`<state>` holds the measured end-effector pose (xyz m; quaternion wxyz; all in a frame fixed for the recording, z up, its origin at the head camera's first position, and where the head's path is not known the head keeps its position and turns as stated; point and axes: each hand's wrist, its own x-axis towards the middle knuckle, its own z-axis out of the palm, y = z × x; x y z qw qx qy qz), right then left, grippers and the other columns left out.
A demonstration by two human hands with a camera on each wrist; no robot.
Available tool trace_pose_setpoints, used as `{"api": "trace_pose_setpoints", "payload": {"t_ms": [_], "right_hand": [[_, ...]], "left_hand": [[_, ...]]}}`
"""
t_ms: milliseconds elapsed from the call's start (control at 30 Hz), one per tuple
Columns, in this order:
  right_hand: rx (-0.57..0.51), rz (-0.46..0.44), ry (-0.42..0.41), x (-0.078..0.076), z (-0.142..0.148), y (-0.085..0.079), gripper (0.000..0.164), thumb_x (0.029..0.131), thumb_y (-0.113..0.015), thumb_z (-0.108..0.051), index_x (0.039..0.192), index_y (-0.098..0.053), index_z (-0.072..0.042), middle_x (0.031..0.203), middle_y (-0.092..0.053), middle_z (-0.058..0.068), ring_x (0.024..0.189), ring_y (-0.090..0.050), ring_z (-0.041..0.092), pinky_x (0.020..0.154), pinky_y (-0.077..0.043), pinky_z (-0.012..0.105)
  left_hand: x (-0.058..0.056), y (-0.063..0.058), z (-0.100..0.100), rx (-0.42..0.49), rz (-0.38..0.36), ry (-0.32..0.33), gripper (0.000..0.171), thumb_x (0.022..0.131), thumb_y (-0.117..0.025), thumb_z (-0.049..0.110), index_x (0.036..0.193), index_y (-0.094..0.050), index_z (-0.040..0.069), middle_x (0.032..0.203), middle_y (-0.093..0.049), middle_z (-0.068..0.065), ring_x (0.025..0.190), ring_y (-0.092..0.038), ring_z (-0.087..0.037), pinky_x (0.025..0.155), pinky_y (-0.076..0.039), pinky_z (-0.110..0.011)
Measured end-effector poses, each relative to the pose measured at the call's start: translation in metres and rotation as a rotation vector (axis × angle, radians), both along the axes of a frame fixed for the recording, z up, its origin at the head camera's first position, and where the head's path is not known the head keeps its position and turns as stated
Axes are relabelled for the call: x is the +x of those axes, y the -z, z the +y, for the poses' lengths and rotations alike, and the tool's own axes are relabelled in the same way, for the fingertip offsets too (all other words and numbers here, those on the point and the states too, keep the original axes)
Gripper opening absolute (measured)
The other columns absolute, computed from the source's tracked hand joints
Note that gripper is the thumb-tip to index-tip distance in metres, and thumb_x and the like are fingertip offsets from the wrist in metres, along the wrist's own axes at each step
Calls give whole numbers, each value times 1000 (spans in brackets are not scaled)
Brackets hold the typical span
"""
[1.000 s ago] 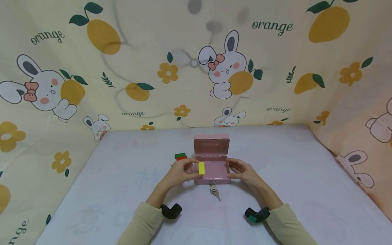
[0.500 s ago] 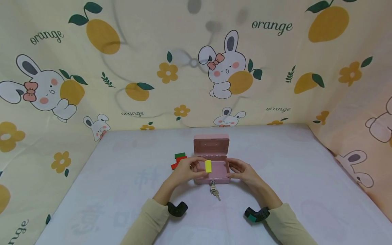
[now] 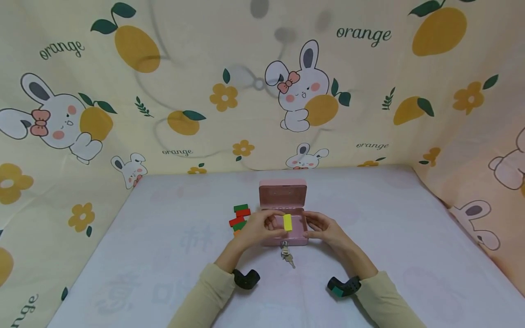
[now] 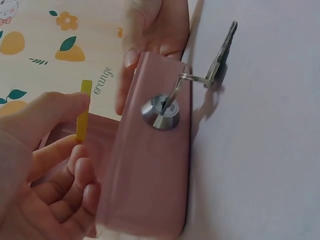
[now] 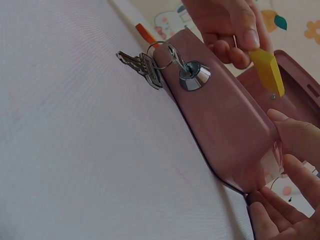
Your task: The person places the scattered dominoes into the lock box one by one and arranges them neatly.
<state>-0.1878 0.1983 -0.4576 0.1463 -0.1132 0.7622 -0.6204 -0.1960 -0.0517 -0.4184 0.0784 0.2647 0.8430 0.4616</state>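
Observation:
A small pink metal cash box (image 3: 283,193) stands on the table with its lid raised at the back. Its front lock holds a key on a ring with other keys (image 3: 288,257). Over the box's inside, my left hand (image 3: 257,231) pinches a flat yellow block (image 3: 287,222) upright between thumb and fingertips; the other fingers curl loosely, as the left wrist view shows. My right hand (image 3: 330,231) holds the box's right side. In the right wrist view its thumb lies at the rim and its fingers (image 5: 270,215) at the lower outer corner.
Left of the box lie several loose blocks, among them a green block (image 3: 240,208), a red block (image 3: 243,212) and an orange one partly behind my left hand. A white cloth covers the table (image 3: 135,255). Printed fabric (image 3: 229,54) hangs behind and at both sides.
My left hand has moved right with the yellow block, from the box's left edge to above its middle. More loose blocks show behind it. The right hand stays in place.

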Motion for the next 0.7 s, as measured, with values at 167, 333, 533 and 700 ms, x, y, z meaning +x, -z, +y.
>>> {"api": "trace_pose_setpoints", "payload": {"t_ms": [167, 333, 533, 700], "right_hand": [[-1, -7, 7, 0, 0, 2, 70, 86, -71, -15, 144, -36, 3, 151, -35, 27, 143, -31, 43, 111, -32, 38], [1, -5, 8, 0, 1, 3, 70, 86, -71, -16, 144, -36, 2, 152, -35, 26, 144, -31, 43, 113, -29, 42], [-4, 27, -4, 0, 1, 4, 69, 86, -71, -13, 144, -36, 4, 152, -34, 26, 144, -29, 43, 114, -28, 42], [-8, 52, -16, -1, 2, 5, 68, 87, -69, -10, 144, -35, 6, 151, -33, 29, 144, -29, 45, 114, -29, 41]], "left_hand": [[-2, 3, 6, -10, -17, 10, 42, 81, -77, 18, 120, -63, 7, 82, -58, -9, 71, -48, -8, 62, -42, -13], [-5, 3, 13, -11, 8, 24, 41, 82, -75, 16, 120, -63, 4, 81, -60, -13, 71, -49, -9, 62, -42, -13], [-6, 8, 22, -49, 17, 18, 43, 82, -76, 17, 121, -62, 6, 81, -62, -10, 70, -49, -8, 61, -41, -12], [-8, 12, 28, -71, 23, 7, 43, 82, -75, 15, 121, -63, 5, 79, -63, -9, 66, -48, -5, 58, -40, -12]]}}
